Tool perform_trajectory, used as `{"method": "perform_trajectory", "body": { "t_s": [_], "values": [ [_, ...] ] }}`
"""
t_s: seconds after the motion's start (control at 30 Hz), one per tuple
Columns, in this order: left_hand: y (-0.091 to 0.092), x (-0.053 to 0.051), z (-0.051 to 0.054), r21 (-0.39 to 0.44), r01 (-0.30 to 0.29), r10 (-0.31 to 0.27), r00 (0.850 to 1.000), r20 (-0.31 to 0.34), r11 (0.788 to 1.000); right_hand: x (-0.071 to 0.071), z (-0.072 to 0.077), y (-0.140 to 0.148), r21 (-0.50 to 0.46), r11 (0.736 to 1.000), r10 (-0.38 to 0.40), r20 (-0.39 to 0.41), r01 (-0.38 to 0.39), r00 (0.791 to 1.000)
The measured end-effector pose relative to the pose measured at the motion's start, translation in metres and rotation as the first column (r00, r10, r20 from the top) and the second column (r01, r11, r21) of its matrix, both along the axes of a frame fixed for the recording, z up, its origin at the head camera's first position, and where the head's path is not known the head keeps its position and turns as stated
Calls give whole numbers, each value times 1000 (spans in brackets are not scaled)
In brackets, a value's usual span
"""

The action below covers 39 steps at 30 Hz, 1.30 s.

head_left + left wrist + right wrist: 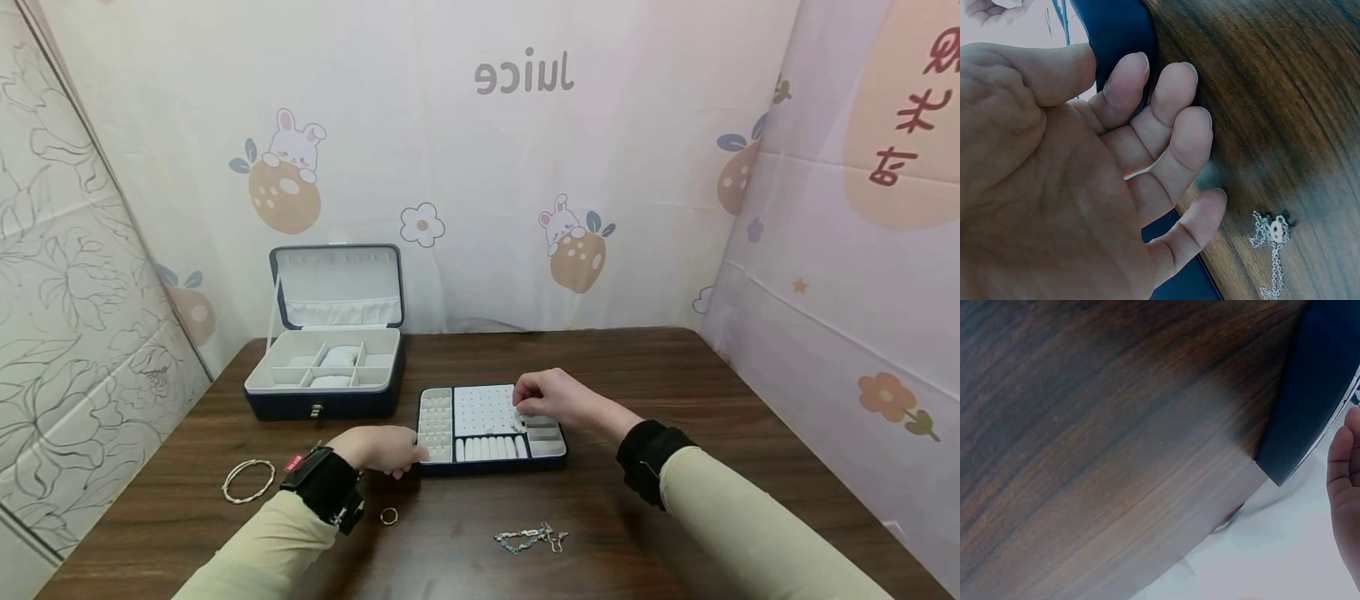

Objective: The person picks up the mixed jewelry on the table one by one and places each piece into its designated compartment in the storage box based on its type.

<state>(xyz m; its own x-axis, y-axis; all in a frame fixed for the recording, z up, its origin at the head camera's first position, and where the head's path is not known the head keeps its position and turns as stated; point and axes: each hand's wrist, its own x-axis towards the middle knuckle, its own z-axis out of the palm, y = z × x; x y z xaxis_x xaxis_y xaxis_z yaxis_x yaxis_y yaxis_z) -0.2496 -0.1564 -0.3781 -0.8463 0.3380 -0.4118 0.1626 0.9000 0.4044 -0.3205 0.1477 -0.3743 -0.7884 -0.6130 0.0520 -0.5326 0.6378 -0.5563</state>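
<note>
A shallow navy tray (491,468) with white compartments lies mid-table. At its left front corner my left hand (384,448) grips the edge, thumb on top; in the left wrist view the fingers of the hand (1104,150) bend beside the navy side (1119,31). Over the dotted panel's right edge my right hand (553,395) pinches a small silvery piece (519,423), too small to identify. The right wrist view shows only part of that hand (1346,487), by the tray's side (1313,381).
An open navy case (322,406) with white compartments stands at the back left. Nearer lie a bangle (248,482) at the left, a ring (388,517) and a silvery chain (531,537) in front of the tray. Patterned cloth hangs behind the table.
</note>
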Motion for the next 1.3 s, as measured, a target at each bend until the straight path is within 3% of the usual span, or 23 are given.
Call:
{"method": "perform_trajectory", "body": {
  "t_s": [0.5, 0.83, 1.3],
  "values": [
    [0, 0, 2, 9, -1, 1, 1000, 7, 1000, -2, -5, -2, -8, 999, 41, 11, -41, 999],
    [0, 0, 2, 7, 12, -12, 1000, -10, 1000, -2, -5, -5, -14, 1000, 5, 39, -4, 999],
    [1, 1, 2, -8, -5, 5, 1000, 1, 1000, -2, -9, -10, -10, 1000, 21, 44, -21, 999]
  ]
}}
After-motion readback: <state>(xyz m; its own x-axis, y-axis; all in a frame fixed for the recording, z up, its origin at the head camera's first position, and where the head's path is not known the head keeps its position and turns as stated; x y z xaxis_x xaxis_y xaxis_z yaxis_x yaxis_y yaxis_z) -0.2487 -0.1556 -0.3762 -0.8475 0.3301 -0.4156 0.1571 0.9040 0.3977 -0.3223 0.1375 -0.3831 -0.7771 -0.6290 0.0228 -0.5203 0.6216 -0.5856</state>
